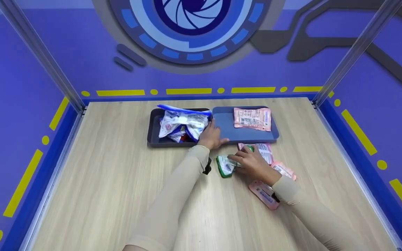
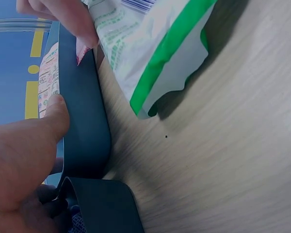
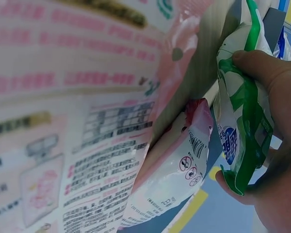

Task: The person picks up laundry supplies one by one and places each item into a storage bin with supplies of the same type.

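My right hand [image 1: 255, 164] grips a green-and-white plastic packet [image 1: 225, 166] by its sides, just in front of the trays. The right wrist view shows thumb and fingers on opposite sides of this packet [image 3: 242, 111]. My left hand [image 1: 211, 136] rests where the blue-grey tray [image 1: 224, 123] meets the dark grey tray [image 1: 155, 142]. Its thumb is stretched along the blue-grey tray's front rim, while the other fingers reach over the inner edges. One pink packet [image 1: 252, 119] lies in the blue-grey tray's right part. White-and-blue packets [image 1: 184, 122] are heaped in the dark tray.
Around the right forearm, pink packets lie on the wooden table: one against the tray front [image 1: 265, 152], another pink packet [image 1: 285, 169] to the right, and a third pink packet [image 1: 263, 196] under the wrist. Blue panels [image 1: 117, 80] enclose the back and sides.
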A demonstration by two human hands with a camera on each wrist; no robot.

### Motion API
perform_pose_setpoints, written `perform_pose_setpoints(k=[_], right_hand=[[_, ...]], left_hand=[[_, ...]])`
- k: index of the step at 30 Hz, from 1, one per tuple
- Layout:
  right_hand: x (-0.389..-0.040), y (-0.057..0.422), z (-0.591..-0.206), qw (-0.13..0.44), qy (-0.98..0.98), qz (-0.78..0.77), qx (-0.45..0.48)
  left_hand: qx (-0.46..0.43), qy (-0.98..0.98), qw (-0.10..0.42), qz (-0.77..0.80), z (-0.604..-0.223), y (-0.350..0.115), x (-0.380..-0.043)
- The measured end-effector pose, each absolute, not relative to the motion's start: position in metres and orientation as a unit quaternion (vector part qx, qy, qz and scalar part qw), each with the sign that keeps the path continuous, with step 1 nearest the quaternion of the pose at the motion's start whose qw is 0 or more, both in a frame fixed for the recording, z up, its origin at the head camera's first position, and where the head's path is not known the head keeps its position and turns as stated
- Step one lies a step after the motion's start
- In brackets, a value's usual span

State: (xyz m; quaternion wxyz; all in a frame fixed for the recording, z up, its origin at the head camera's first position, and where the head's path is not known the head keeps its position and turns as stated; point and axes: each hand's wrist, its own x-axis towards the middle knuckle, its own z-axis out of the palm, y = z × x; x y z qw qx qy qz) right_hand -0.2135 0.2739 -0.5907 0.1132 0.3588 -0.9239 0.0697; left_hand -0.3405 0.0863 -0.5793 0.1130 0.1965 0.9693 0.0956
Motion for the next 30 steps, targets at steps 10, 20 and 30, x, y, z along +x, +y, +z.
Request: perform_pose_setpoints(k=[10,20,30], right_hand=[[-0.208,0.279,-0.586,0.100,-0.928,0.064,0.352],[-0.204,0.284,-0.588,0.111,-0.924,0.071,0.359],[-0.201,0.289,-0.586,0.139,-0.912,0.093,0.376]], left_hand=[[0.191,0.968,0.123,0.107,-0.577,0.087,-0.339],[0.189,0.969,0.128,0.099,-0.579,0.088,-0.340],[0.193,0.968,0.117,0.107,-0.580,0.086,-0.340]])
